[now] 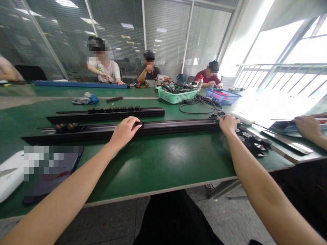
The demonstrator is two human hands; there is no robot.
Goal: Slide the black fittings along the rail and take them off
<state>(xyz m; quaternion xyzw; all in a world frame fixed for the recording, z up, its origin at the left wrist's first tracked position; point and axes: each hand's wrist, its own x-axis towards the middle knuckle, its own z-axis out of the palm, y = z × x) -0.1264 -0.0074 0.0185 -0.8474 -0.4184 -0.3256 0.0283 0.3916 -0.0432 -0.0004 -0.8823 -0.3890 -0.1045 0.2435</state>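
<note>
A long black rail [178,126] with a channel along its top lies across the green table. My left hand [125,131] is over its middle, thumb and fingers closed on a small black part [139,124] in the channel. Toward the rail's left end sit a few similar dark parts [67,127]. My right hand [228,123] is at the rail's right end with curled fingers; what they grip is hidden. Beside and partly beneath it spreads a pile of black pieces [252,141]. Behind lies a second black rail [107,116] with several small black blocks [124,109] along it.
A green basket [176,97] of cables and a blue basket [224,98] stand farther back. Gloves [85,98] lie at back left, a dark flat item [58,170] at front left. A neighbour's hand [308,127] works at right. Several people sit opposite.
</note>
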